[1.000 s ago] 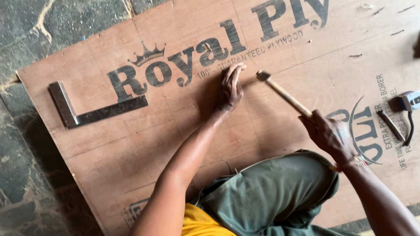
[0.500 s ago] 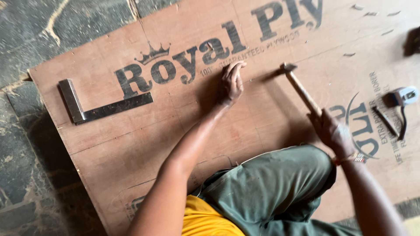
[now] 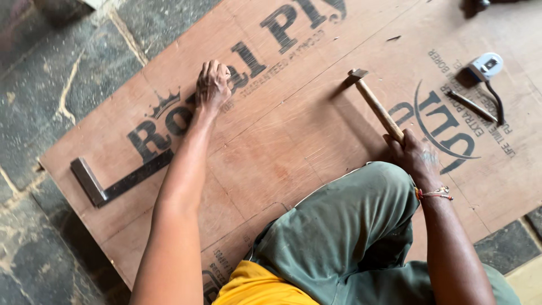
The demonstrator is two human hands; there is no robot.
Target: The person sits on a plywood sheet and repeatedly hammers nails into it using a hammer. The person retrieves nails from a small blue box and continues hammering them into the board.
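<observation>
Head view, looking down: a person sits on a large plywood sheet (image 3: 293,141) that lies on a dark stone floor (image 3: 51,85), one knee in green trousers (image 3: 344,226) raised between the arms. The right hand (image 3: 415,155) is closed around the lower end of a wooden-handled hammer (image 3: 375,104); the handle slants up and to the left from the fist, and the small metal head sits at its far end, above the sheet or touching it, which cannot be told. A thread bracelet (image 3: 435,194) circles the right wrist. The left hand (image 3: 213,85) is stretched well out to the left of the hammer, its fingers curled into a loose fist with the knuckles uppermost, resting on the printed black lettering of the sheet; whether it pinches anything small under the fingertips cannot be told. A metal try square (image 3: 116,183) lies flat near the sheet's left edge, well apart from both hands. Near the right edge lie a tape measure (image 3: 485,65) with a dark strap and, just beside it, a thin dark pencil-like tool (image 3: 471,106).
</observation>
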